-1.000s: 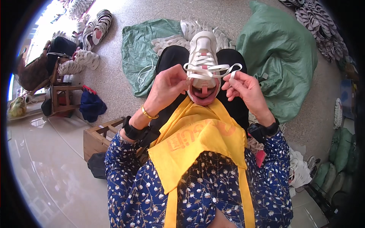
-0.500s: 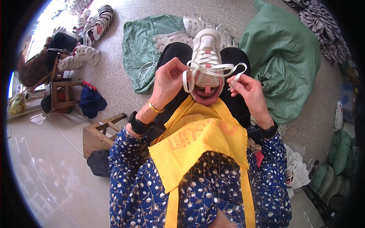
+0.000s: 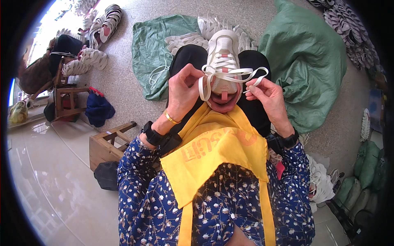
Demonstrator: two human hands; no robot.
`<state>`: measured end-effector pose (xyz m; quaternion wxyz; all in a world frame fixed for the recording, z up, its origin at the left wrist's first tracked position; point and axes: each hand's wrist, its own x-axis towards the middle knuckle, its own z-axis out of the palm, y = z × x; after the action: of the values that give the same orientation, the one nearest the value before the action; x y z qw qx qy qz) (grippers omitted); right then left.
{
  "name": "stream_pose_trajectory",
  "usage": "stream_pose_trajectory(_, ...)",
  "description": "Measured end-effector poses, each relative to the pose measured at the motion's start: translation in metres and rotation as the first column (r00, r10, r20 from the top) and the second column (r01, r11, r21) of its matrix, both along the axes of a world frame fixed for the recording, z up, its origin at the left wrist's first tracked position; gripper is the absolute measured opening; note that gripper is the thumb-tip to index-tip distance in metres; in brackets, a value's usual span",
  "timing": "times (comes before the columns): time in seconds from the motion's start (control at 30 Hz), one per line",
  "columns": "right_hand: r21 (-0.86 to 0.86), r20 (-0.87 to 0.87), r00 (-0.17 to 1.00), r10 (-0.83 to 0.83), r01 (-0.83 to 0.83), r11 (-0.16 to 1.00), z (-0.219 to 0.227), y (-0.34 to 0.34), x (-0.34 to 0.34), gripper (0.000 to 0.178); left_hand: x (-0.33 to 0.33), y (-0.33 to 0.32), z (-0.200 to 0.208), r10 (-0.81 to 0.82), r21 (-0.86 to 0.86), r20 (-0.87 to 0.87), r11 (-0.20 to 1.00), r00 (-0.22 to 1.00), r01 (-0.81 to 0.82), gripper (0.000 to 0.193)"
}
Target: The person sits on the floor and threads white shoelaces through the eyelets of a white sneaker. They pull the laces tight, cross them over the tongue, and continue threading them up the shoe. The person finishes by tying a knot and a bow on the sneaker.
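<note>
A white sneaker [image 3: 223,61] with pink accents rests between my knees, its toe pointing away from me and its opening facing me. White shoelace [image 3: 225,75] crosses its upper and forms loops over the tongue. On the left of the shoe, my left hand [image 3: 184,90] pinches one part of the lace between thumb and fingers. My right hand [image 3: 266,98], to the right of the shoe, is closed in a pinch on the other lace end, whose tip sticks out toward the shoe. A yellow apron [image 3: 217,143] covers my lap just below the sneaker.
Green sacks [image 3: 303,65] lie at the right and a flatter green sack [image 3: 154,49] at the left. White shoe uppers [image 3: 186,42] are piled beyond my knees. A wooden stool [image 3: 107,145] lies to my left; more shoe parts [image 3: 349,33] are heaped far right.
Both hands stay almost in place on the lace. My left hand has shifted very slightly right, and the right lace loop sits a little farther right.
</note>
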<state>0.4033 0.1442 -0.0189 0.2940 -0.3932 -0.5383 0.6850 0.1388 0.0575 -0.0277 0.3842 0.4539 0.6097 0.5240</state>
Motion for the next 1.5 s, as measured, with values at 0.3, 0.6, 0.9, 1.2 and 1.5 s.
stream_pose_trajectory(0.3, 0.022, -0.022, 0.999, -0.033, 0.034, 0.999, -0.005, -0.001, -0.004, 0.011, 0.015, 0.000, 0.015, 0.039, 0.227, -0.508, 0.970, 0.860, 0.090, 0.014)
stream_pose_trajectory(0.6, 0.112, -0.042, 0.993, -0.107, 0.112, 0.987, -0.010, 0.001, -0.009, 0.009, 0.011, 0.003, 0.015, -0.026, 0.242, -0.618, 0.944, 0.786, 0.222, 0.014)
stream_pose_trajectory(0.9, 0.089, -0.101, 0.986, -0.133, 0.142, 0.986, -0.012, 0.010, -0.019, 0.009, 0.006, 0.004, 0.007, -0.058, 0.021, -0.087, 0.998, 0.994, 0.060, 0.004)
stream_pose_trajectory(1.2, 0.168, -0.071, 0.986, -0.152, 0.162, 0.972, -0.012, 0.005, -0.022, 0.008, 0.001, 0.003, 0.014, -0.107, -0.043, 0.005, 0.993, 0.994, 0.107, 0.028)
stream_pose_trajectory(1.5, 0.516, 0.199, 0.970, -0.141, 0.019, 0.856, 0.006, 0.005, -0.031, 0.012, 0.002, 0.001, 0.012, -0.101, -0.037, 0.005, 0.994, 0.995, 0.102, 0.036)
